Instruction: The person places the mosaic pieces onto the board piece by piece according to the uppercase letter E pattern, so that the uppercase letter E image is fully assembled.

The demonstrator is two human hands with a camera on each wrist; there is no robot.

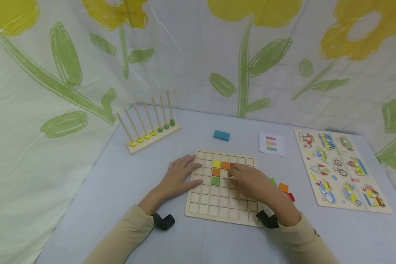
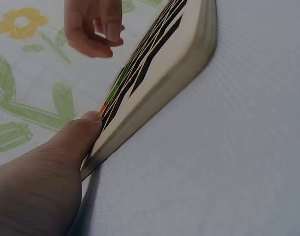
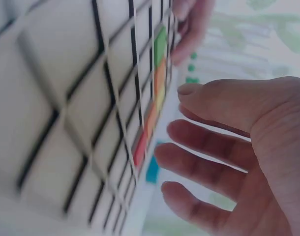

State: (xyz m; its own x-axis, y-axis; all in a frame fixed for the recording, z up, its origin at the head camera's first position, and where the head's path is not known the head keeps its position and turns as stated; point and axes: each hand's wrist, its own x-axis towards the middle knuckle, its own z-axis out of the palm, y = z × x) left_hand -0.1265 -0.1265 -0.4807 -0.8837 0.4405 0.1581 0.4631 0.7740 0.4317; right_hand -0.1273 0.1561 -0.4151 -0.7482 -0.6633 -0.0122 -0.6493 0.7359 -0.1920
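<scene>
A wooden grid board (image 1: 214, 211) lies on the table before me. Set in its cells are a yellow tile (image 1: 216, 164), an orange tile (image 1: 225, 165) and a red tile (image 1: 232, 166) in a row. Below the yellow one come another orange tile (image 1: 216, 172) and a green tile (image 1: 215, 180). My left hand (image 1: 179, 175) rests at the board's left edge, fingers spread, its thumb (image 2: 83, 130) on the rim. Over the board's right half is my right hand (image 1: 252, 181), fingertips by the red tile; the right wrist view shows its fingers loosely bent, holding nothing.
Loose green (image 1: 272, 181), orange (image 1: 283, 187) and red (image 1: 291, 197) tiles lie right of the board, partly behind my right arm. Beyond it are a blue block (image 1: 222, 135) and a pattern card (image 1: 272, 144). A peg stand with beads (image 1: 142, 146) is back left; a picture puzzle (image 1: 343, 172) lies right.
</scene>
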